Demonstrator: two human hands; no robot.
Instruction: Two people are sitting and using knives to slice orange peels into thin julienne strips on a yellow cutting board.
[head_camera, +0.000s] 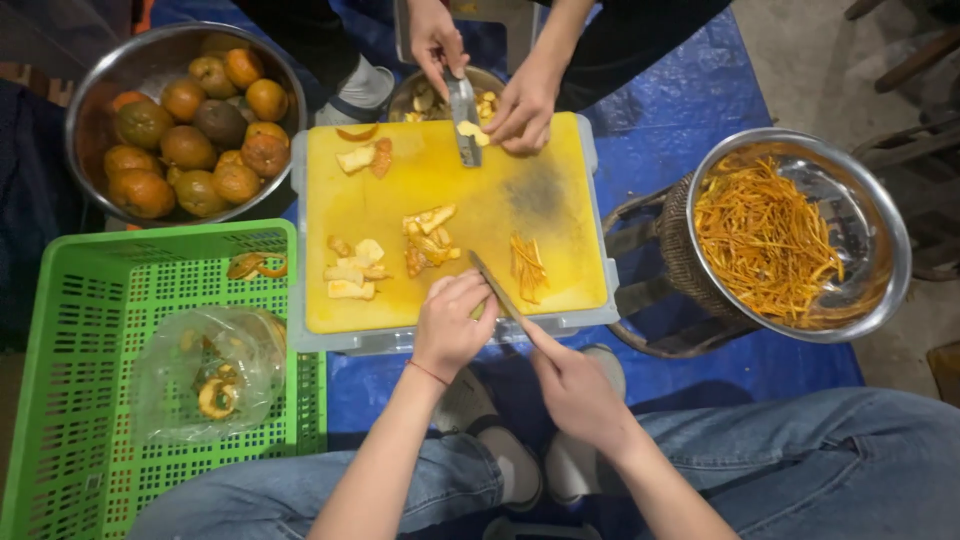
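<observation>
Right hand (575, 385) gripping knife (497, 288), long axis slanting, tip pointing far-left over near edge of yellow cutting board (450, 190); left hand (455, 325) fingers curled around a peel piece.

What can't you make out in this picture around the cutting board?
Head view only:
- Piece under the left hand: covered by its fingers.
- Knife handle: hidden inside the right hand.
- Clear bag in the green crate: contents blurred by plastic.
- Small bowl opposite: blocked by another person's hands.
</observation>
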